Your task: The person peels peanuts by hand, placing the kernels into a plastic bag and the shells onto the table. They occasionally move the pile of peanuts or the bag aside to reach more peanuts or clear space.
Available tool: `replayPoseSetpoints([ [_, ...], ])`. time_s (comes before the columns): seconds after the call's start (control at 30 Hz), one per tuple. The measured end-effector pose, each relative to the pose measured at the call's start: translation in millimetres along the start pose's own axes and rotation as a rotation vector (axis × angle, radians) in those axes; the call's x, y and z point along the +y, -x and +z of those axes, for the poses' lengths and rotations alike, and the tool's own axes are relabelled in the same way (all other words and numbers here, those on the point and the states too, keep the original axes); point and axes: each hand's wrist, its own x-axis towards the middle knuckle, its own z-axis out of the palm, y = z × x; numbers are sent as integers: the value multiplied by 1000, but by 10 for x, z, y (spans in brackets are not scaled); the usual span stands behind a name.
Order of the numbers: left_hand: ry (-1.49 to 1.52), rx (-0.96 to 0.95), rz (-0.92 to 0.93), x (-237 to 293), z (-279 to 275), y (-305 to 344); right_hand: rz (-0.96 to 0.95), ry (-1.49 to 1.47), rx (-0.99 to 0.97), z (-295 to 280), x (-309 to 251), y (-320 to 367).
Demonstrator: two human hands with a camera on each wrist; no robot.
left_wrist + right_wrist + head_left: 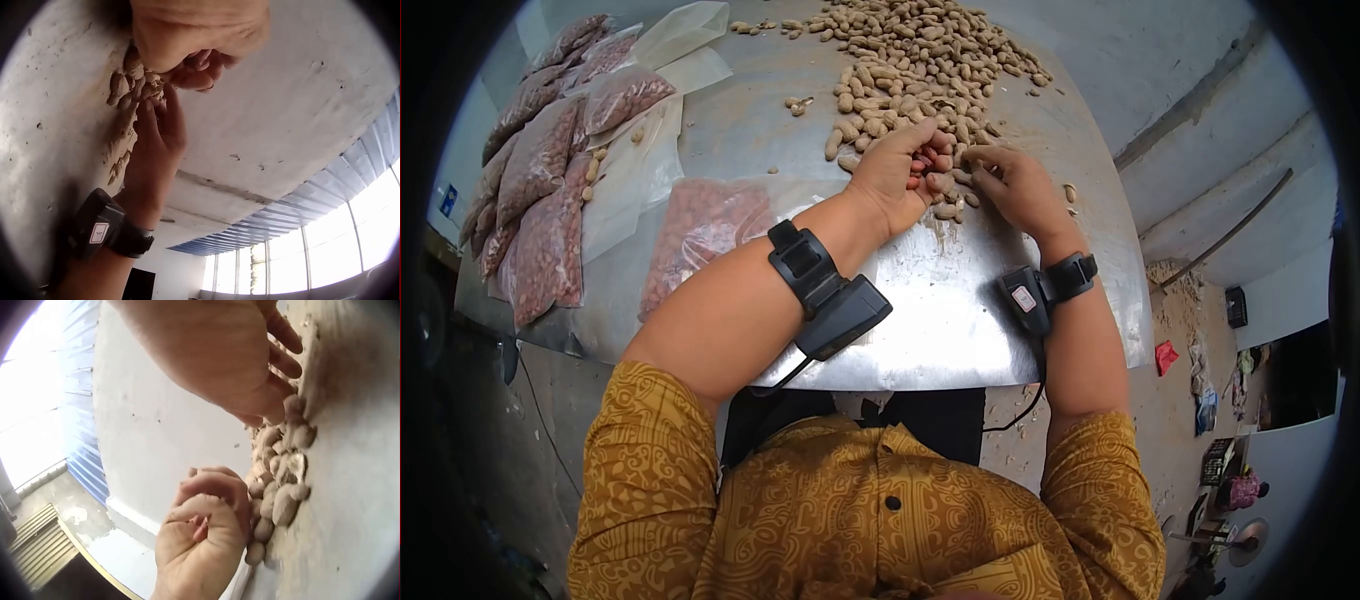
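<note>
So, left hand (890, 185) has its fingers curled round red kernels (921, 165), palm partly open, upper centre of the head view. Right hand (1022, 190) sits just right of it, fingertips at the near edge of the nuts (920, 50); can't tell if it pinches one, as the fingers hide the contact.

Main risk: kernels could slip through the gap in the left fingers if that grip loosens or fills too much. Dropped ones could get lost among the nuts right below. Hands are close, so a knock could spill some too. Reaching into the nuts could roll edge ones across the smooth table (920, 330). Bits of shell could get scooped up as well; an opened shell (296, 465) lies among the nuts, right of centre in the right wrist view.

Around: filled bag (705, 225) lies flat under the left forearm, so a low elbow could drag it. Bag stack (540, 165) at upper left, loose plastic (638, 165) beside it, few stray nuts there. Left wrist camera (845, 320) and right wrist camera (1025, 300) have cables that might snag on the table edge.
</note>
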Motion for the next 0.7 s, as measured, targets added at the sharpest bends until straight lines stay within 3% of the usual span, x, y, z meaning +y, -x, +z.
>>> replayPoseSetpoints([
  [0.1,-16,-79,-6,-2,-47,-16,32,-83,45,-13,44,2],
  [0.2,-161,-77,58,-21,-18,22,114,-401,94,-82,1,-3],
  [0.3,-364,-78,143,-76,33,70,44,-887,131,-89,-46,5],
  [0.7,-675,-94,322,-124,60,95,-55,-1004,110,-104,-159,32],
])
